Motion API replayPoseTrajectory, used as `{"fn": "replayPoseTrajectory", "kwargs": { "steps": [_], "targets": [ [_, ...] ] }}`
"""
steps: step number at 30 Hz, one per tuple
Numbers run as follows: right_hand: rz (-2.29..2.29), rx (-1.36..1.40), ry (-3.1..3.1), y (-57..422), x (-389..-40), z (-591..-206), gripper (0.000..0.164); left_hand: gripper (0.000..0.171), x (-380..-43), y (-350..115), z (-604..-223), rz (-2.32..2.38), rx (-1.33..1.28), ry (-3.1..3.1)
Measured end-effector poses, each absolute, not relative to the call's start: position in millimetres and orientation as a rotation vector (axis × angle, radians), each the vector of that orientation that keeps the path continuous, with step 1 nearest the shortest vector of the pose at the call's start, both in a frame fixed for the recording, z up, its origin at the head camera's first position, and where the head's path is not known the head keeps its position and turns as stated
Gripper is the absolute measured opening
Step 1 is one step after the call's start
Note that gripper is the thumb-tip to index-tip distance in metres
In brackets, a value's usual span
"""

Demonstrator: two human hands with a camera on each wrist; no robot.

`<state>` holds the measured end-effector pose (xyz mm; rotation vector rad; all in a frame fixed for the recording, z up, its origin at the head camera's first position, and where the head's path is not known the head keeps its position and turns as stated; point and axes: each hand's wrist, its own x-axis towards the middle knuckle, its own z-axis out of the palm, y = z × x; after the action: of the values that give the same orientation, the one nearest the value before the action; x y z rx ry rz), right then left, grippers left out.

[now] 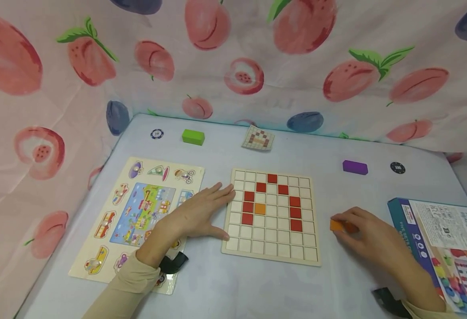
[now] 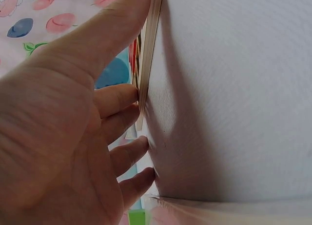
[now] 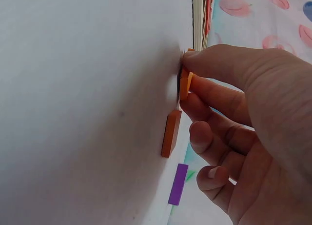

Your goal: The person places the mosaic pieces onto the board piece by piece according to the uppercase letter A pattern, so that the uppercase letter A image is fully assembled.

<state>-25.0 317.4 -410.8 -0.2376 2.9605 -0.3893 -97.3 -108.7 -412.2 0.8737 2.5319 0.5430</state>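
A wooden grid board [image 1: 271, 248] with light squares bears several red tiles [image 1: 295, 213] and one orange tile [image 1: 259, 208]. My left hand [image 1: 201, 210] is spread at its left edge, thumb and fingertips touching the rim. In the left wrist view those fingers [image 2: 119, 99] are extended along the board's side edge [image 2: 152, 49]. Right of the board, my right hand [image 1: 371, 235] pinches an orange tile [image 3: 185, 84] between thumb and index finger, low over the table. Another orange piece [image 3: 170, 133] lies on the cloth just beside it, partly covered by the hand in the head view.
Left lies a knobbed picture puzzle [image 1: 110, 261], partly under the left forearm. Behind are a green block [image 1: 193, 137], a pattern card [image 1: 258, 138], a purple block [image 1: 355, 167] and two round chips, one white [image 1: 157, 134], one black [image 1: 398, 167]. A box [image 1: 441, 221] stands right.
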Motion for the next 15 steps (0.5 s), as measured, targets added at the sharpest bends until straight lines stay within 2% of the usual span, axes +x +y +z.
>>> {"fn": "replayPoseTrajectory", "kwargs": {
  "steps": [15],
  "targets": [
    [-0.429, -0.403, 3.059, 287.8, -39.7, -405.0, 0.035, 0.111, -98.4, -108.8, -414.3, 0.522, 0.886, 2.538]
  ]
}}
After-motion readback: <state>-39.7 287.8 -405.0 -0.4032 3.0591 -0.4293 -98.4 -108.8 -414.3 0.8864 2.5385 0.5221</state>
